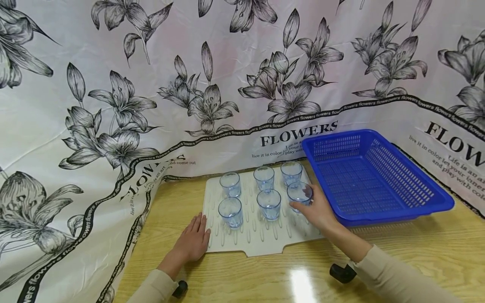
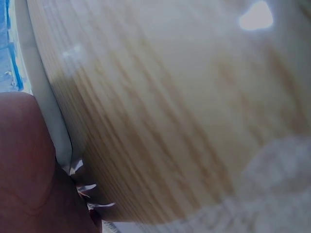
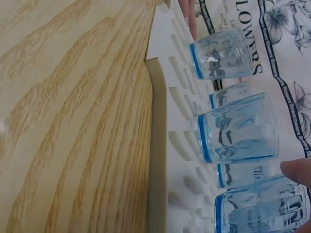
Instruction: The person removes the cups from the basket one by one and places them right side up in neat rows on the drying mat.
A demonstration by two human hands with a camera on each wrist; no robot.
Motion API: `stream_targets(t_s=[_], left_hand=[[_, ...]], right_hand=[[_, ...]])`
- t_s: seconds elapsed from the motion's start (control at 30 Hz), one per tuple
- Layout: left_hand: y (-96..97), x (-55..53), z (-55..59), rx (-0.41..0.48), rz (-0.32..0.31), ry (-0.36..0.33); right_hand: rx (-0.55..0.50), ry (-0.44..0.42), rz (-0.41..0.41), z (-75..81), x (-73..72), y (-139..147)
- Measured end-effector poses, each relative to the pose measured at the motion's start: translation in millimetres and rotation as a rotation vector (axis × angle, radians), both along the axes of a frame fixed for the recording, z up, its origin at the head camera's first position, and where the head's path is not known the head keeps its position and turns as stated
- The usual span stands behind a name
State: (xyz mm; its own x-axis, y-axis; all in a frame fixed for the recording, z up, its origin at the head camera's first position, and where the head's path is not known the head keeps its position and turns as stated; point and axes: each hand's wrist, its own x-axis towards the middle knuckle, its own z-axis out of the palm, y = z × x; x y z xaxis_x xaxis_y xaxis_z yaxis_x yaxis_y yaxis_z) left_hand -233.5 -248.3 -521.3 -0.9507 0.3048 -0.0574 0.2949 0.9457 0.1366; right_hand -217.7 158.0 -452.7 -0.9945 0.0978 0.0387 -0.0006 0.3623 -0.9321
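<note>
Several clear bluish glasses stand upright in two rows on a white ribbed draining tray (image 1: 248, 246). My right hand (image 1: 322, 212) grips the front right glass (image 1: 299, 195) near its rim, thumb on the near side. In the right wrist view the thumb (image 3: 296, 171) reaches over that glass (image 3: 262, 206). My left hand (image 1: 193, 240) rests at the tray's left edge with fingers extended. It is nearest to the front left glass (image 1: 231, 213). The left wrist view shows part of this hand (image 2: 24, 155) against the tray's pale edge (image 2: 51, 107).
A blue plastic basket (image 1: 398, 216) with perforated sides stands right of the tray, close to my right forearm. Behind the wooden table (image 1: 227, 277) hangs a white curtain (image 1: 182, 38) printed with flowers, also running down the left side.
</note>
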Motion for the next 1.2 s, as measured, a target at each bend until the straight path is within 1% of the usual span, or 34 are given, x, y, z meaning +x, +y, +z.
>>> stream_targets(t_s=[0.13, 0.23, 0.37, 0.47, 0.57, 0.67, 0.73, 0.8, 0.83, 0.9, 1.0, 1.1, 1.2], left_hand=[[2.5, 1.8, -0.3, 0.000, -0.002, -0.005], [3.1, 2.4, 0.6, -0.014, -0.010, 0.001], [2.7, 1.0, 2.3, -0.012, -0.037, 0.027], [2.1, 0.2, 2.6, -0.007, -0.057, 0.039], [1.1, 0.8, 2.1, -0.010, -0.056, 0.033], [-0.1, 2.9, 5.3, -0.013, -0.072, 0.028], [-1.8, 5.7, 12.6, -0.002, -0.079, -0.001], [-3.4, 8.0, 22.8, 0.010, -0.079, -0.025], [-3.9, 8.7, 28.7, 0.019, -0.075, -0.039], [-3.9, 9.0, 40.2, 0.041, -0.060, -0.043], [-1.0, 6.4, 54.4, 0.038, -0.050, 0.012], [2.8, 5.0, 66.9, 0.034, -0.057, 0.097], [5.8, 5.2, 77.4, 0.042, -0.079, 0.192]], right_hand=[[-0.007, -0.001, -0.022, -4.2, -0.8, 3], [-0.002, -0.021, -0.018, -6.3, 0.1, 4], [-0.007, -0.044, -0.010, -7.1, 0.1, 5], [-0.004, -0.042, -0.011, -6.9, -0.5, 5], [0.011, -0.023, 0.002, -6.9, 0.3, 6], [0.071, 0.043, 0.020, -6.9, 5.1, 5], [0.141, 0.104, 0.028, -5.4, 10.0, 2], [0.209, 0.157, 0.043, -1.4, 16.3, -1], [0.236, 0.163, 0.056, 1.9, 20.1, -2], [0.290, 0.174, 0.089, 11.2, 28.0, -5], [0.338, 0.179, 0.159, 29.8, 39.8, -5], [0.386, 0.197, 0.215, 49.1, 49.5, 3], [0.436, 0.218, 0.243, 65.4, 54.8, 17]])
